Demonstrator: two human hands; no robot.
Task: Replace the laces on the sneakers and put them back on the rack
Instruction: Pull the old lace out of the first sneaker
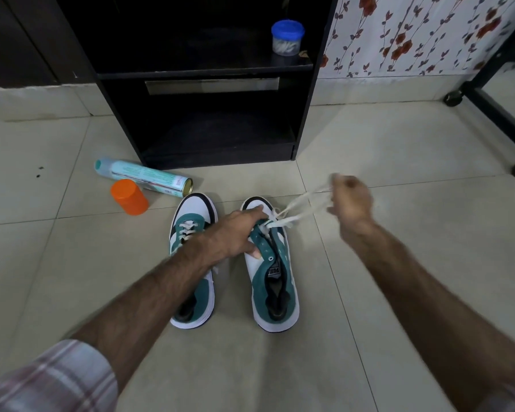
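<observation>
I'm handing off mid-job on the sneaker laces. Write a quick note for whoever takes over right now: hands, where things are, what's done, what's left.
Left hand: steadies the right sneaker on the floor, thumb on its inner side.
Right hand: grips the white lace, pulled taut up and to the right; it is blurred.
Lace runs only through that shoe's front eyelets; the rear eyelets are bare.
Left sneaker stands beside it, lace in place near the toe; the arm hides the rest.
Left: finish the lacing, then put both on the black rack ahead.
</observation>
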